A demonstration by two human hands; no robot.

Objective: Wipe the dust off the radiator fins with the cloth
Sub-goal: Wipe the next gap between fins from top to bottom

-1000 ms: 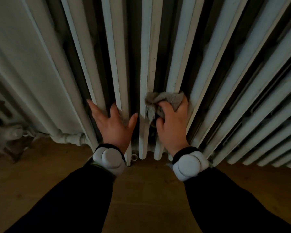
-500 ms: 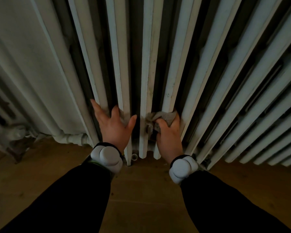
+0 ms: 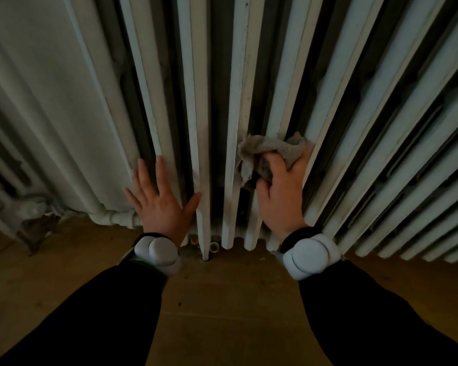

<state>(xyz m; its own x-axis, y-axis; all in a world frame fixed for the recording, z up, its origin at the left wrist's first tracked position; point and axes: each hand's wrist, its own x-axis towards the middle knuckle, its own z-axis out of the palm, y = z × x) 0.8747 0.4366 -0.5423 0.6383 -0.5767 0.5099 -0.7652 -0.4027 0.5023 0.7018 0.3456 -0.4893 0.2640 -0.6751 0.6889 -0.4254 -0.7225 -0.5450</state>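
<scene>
Right of centre, the right hand (image 3: 283, 199) grips the bunched cloth (image 3: 269, 150) against the fins (image 3: 282, 96). The cloth looks soft, light and limp, so it is best held wadded in the palm. The left hand (image 3: 158, 207) lies flat, fingers spread, lower left of centre.

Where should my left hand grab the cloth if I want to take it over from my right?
Probably the loose flap of the cloth hanging left of the right hand, coming in from the left. The right hand's fingers curl over the bunched middle, so only that flap and the top edge are free. The left hand lies flat and open close by.
</scene>
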